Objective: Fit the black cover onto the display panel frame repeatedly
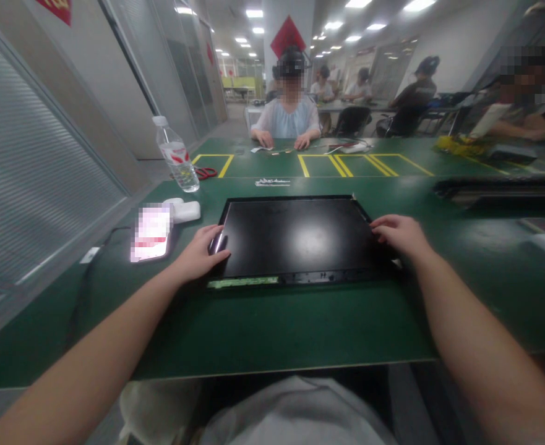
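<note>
A black flat display panel (291, 238) lies screen up on the green table in front of me, its glossy surface reflecting light. Along its near edge a green circuit strip (243, 283) shows at the left. My left hand (206, 252) grips the panel's left edge, thumb over the screen and fingers along the side. At the opposite edge, my right hand (402, 233) has its fingers closed on the frame, near the right side's middle. The undersides of the fingers are hidden.
Left of the panel are a lit phone (151, 233), a white case (186, 211), a water bottle (177, 154) and red-handled scissors (207, 173). A person (286, 117) sits opposite, hands on the table. Another dark panel (508, 194) lies at right. The table's near edge (272, 372) is close to me.
</note>
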### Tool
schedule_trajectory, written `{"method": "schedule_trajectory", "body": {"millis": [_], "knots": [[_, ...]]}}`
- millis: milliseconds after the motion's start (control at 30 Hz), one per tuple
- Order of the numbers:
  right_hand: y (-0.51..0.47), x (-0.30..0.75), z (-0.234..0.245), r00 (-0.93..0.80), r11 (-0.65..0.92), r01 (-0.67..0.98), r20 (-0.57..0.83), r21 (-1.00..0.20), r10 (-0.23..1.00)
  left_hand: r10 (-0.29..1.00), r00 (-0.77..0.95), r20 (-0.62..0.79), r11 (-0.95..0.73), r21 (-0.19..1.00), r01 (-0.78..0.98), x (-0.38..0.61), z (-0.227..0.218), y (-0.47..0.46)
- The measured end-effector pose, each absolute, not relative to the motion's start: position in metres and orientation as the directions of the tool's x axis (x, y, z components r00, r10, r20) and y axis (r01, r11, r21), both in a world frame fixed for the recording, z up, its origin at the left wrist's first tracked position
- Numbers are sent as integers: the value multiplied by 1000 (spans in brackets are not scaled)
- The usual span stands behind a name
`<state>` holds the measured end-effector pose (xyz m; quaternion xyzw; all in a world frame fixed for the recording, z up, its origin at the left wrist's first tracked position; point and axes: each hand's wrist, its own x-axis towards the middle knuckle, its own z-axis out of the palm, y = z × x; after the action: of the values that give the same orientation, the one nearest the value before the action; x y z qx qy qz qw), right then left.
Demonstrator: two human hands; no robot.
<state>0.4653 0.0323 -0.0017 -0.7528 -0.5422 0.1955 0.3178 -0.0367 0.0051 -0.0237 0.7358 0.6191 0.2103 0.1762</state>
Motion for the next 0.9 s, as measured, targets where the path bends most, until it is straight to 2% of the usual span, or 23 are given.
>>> {"method": "schedule_trajectory", "body": {"millis": [433,633,800,900], "knots": [[35,469,-5,306,-165,646,55,-746,950,984,150,93,-176,539,823,-34,-21,2],[35,469,-4,329,-184,620,40,-763,943,992,77,105,-124,580,805,-34,-22,4],[36,475,-4,399,-203,550,42,-810,916,989,13,145,-84,493,866,-40,-25,9],[40,482,-7,449,-236,613,86,-754,890,993,32,116,-81,442,894,-43,-26,11]]}}
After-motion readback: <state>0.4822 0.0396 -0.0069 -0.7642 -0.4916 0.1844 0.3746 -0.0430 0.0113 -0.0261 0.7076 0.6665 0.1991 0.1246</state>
